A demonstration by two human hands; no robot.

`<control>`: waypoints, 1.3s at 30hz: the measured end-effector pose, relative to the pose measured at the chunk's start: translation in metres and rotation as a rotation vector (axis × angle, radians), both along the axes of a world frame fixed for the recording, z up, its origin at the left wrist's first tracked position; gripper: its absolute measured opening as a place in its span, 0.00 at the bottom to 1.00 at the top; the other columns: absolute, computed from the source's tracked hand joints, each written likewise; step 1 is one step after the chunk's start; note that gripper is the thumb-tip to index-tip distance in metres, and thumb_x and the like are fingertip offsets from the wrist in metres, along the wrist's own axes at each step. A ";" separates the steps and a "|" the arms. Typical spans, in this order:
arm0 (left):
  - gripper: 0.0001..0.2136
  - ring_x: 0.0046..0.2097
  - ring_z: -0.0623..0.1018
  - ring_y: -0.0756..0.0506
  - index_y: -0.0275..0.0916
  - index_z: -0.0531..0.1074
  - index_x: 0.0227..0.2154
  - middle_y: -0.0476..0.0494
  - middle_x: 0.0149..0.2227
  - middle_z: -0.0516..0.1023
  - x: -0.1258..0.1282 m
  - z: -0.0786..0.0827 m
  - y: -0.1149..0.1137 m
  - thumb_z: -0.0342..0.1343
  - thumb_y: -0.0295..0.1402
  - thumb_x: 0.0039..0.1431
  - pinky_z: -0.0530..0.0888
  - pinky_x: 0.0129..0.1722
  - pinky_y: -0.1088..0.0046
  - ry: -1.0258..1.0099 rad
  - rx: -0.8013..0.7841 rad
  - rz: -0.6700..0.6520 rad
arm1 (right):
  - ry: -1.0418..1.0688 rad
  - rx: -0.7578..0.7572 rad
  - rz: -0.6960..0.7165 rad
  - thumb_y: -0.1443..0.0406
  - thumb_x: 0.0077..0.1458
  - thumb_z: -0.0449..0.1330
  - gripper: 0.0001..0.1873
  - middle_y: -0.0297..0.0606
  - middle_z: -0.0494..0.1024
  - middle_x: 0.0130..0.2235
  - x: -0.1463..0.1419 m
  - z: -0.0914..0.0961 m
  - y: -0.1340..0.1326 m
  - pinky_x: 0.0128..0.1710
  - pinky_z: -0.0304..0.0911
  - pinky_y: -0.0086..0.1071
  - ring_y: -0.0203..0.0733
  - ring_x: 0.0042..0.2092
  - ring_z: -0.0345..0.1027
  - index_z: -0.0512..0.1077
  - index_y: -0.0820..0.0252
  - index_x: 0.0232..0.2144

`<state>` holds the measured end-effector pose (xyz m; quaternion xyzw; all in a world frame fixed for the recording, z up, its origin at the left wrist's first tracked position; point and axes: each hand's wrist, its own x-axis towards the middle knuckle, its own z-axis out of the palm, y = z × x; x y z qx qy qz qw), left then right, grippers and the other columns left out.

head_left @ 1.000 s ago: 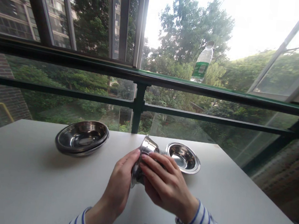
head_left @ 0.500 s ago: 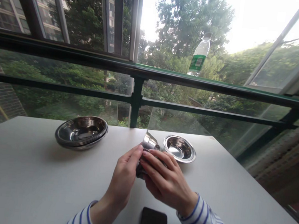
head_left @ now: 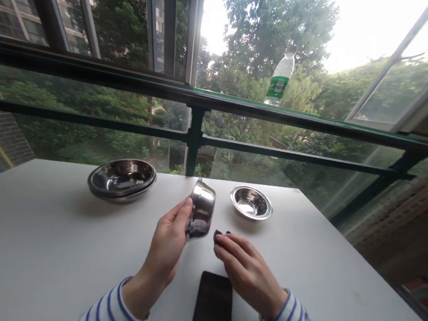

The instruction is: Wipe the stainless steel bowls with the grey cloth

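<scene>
Left hand: the left hand (head_left: 166,239) pinches the rim side of a steel bowl (head_left: 204,207), thumb on the near side; its other fingers are mostly hidden, so I cannot tell how far they reach inside.
Held bowl: up off the table, tipped on its side between the two hands, mouth to the left, base to the right.
Right hand: the right hand (head_left: 251,267) has its fingers bunched over a dark, crumpled pad (head_left: 216,246), just right of the bowl's lower end and apart from it.
Just changed: half a second ago the right fingers lay across the bowl with the pad against it; now a gap has opened and the outer wall shows bare.
Meaning: rubbing appears interrupted rather than finished, since both hands keep their grip; I judge the wall is exposed for a look or a turn.
Phone: a dark phone (head_left: 214,302) lies flat at the near edge, between the forearms.
Lone bowl: another steel bowl (head_left: 252,204) sits upright, far right of the hands.
Stack: nested wider bowls (head_left: 121,179) stand far left, well apart.
Beyond: past the white table (head_left: 56,261), a clear bottle (head_left: 279,83) with a green label stands by the railing (head_left: 297,118).
</scene>
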<state>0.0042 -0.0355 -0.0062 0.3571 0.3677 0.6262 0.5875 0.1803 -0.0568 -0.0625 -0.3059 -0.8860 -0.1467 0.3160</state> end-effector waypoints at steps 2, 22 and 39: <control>0.16 0.31 0.76 0.48 0.35 0.75 0.40 0.46 0.30 0.79 -0.002 0.001 0.000 0.55 0.40 0.53 0.72 0.33 0.73 -0.016 -0.005 0.032 | -0.073 -0.052 0.004 0.74 0.59 0.49 0.14 0.46 0.74 0.48 0.001 -0.005 -0.001 0.46 0.68 0.41 0.46 0.50 0.65 0.69 0.65 0.45; 0.16 0.38 0.77 0.46 0.34 0.75 0.38 0.44 0.33 0.79 -0.008 -0.001 0.003 0.56 0.41 0.53 0.73 0.38 0.70 -0.050 -0.009 0.093 | -0.108 -0.310 0.032 0.73 0.56 0.49 0.19 0.46 0.71 0.51 0.005 -0.011 -0.002 0.48 0.66 0.43 0.48 0.52 0.62 0.65 0.64 0.50; 0.11 0.30 0.76 0.49 0.35 0.75 0.30 0.46 0.26 0.78 0.007 0.007 0.013 0.56 0.39 0.53 0.72 0.30 0.75 -0.125 -0.016 0.015 | 0.043 0.122 0.104 0.75 0.56 0.53 0.18 0.48 0.71 0.51 -0.020 0.058 0.032 0.51 0.65 0.43 0.48 0.54 0.61 0.64 0.67 0.50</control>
